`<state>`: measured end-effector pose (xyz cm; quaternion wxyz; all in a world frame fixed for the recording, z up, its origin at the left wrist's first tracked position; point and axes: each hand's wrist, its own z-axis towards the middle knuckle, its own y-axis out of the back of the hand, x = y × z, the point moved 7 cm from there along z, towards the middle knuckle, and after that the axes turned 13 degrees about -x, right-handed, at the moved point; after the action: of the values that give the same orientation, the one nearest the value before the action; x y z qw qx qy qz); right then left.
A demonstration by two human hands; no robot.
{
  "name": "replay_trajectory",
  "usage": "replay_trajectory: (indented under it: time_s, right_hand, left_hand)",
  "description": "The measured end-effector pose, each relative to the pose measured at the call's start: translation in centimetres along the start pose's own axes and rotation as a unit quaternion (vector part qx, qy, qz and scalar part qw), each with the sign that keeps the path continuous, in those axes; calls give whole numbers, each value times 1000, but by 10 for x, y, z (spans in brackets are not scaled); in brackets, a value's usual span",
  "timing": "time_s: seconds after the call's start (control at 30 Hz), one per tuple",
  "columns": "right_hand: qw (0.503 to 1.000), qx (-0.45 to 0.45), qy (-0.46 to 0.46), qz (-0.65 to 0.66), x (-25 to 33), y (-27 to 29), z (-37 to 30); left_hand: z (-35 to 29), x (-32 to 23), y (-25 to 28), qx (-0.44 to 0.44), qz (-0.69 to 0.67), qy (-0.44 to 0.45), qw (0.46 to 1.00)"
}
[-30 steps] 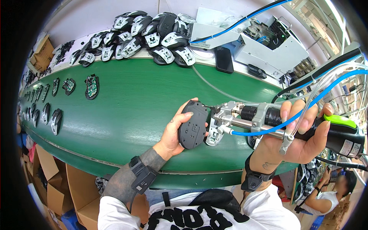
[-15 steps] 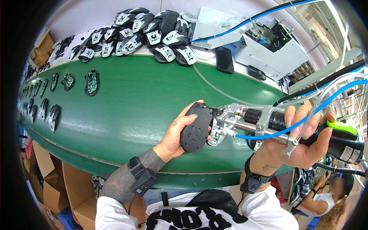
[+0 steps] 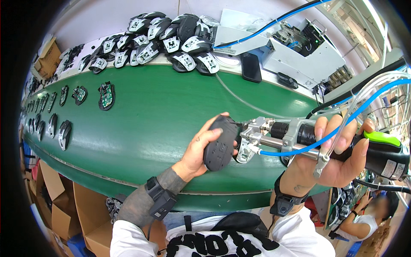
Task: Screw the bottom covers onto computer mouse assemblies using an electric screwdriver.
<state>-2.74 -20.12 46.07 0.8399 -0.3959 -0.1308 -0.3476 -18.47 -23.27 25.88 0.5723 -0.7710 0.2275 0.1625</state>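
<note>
green bench (image 3: 150, 115) beneath the fingers (image 3: 208, 137): left hand (image 3: 193, 156) grips a mouse (image 3: 221, 150), tilted slightly further, its end near the right hand's (image 3: 342, 165) clasped driver (image 3: 305, 135)

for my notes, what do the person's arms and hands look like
White sleeves; left hand and right hand bare. Black strapped devices sit near both wrists, the left with a dark cable. A small line tattoo marks the right wrist; tattooing or a tight sleeve covers the left forearm.
</note>
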Motion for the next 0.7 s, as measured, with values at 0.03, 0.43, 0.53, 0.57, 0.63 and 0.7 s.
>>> replay_trajectory:
  time_s: [0.03,0.43,0.53,0.57,0.63,0.7]
  right_hand:
    - [1000,-2,0,1,1,0,0]
    - [1000,-20,13,-16,-6,4,3]
    - [999,-29,8,-15,-6,7,4]
    - [999,-28,7,-15,-7,7,3]
    - [999,-30,7,-12,-7,7,3]
    - [1000,-12,0,-6,-7,7,3]
  left_hand:
    - [1,-4,6,-31,21,-24,999]
    - [-1,-19,5,-15,-15,-57,998]
    - [-2,-17,4,-8,-16,-53,998]
    - [-2,-17,4,-9,-17,-53,998]
    - [-2,-16,2,-3,-33,-43,999]
    - [-4,-16,0,1,-32,-43,999]
